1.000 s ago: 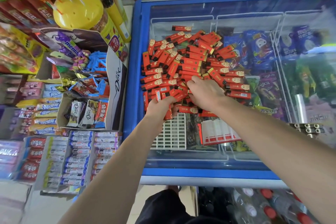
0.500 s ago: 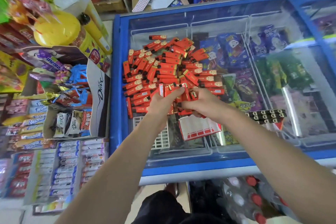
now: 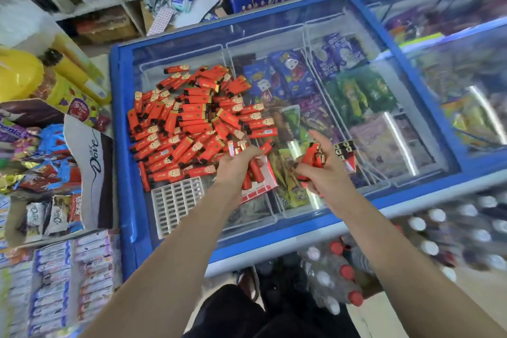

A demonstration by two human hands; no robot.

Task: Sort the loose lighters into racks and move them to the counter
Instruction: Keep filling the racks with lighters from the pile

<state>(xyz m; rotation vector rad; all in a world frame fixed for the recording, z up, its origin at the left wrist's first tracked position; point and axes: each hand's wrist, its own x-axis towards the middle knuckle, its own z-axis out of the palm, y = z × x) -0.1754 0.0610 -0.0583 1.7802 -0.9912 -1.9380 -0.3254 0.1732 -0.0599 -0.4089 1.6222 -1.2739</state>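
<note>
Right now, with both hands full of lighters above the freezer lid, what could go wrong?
1. The right hand grips a loose bunch of lighters with its index finger straight, so one might slip out.
2. The lighter pile lies on the smooth freezer lid; a brush could send some sliding.
3. The left hand hangs over the red carton and might knock it.

Heaped loose across the glass freezer lid [image 3: 274,35]: red lighters [image 3: 186,121] with black ends, lying flat at every angle, overlapping. Just below the heap, flat on the glass, a white gridded rack [image 3: 178,202], cells unfilled. Beside it a red-and-white rack [image 3: 260,186], a few lighters lying across it.
</note>
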